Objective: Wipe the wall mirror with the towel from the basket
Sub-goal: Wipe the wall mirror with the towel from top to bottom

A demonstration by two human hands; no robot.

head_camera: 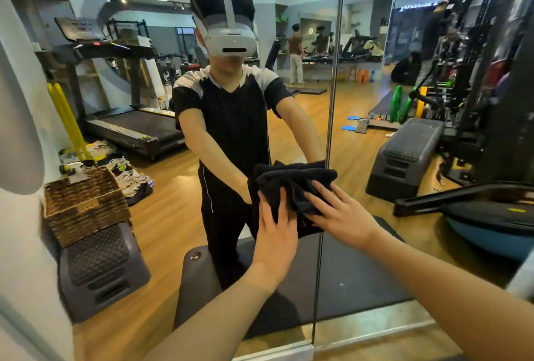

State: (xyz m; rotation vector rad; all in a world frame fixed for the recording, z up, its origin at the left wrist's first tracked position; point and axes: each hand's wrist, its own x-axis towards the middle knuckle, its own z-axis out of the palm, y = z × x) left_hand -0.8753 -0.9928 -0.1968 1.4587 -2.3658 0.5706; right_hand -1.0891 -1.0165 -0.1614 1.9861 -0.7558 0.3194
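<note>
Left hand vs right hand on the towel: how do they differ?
The left hand sits lower on the black towel, at its left part; the right hand sits higher, on its right part. The left hand's fingers point up, with the thumb curled into a fold of cloth; the right hand's fingers angle up and to the left, lying spread and fairly straight. Both press the towel against the mirror, near the seam between panels.
</note>
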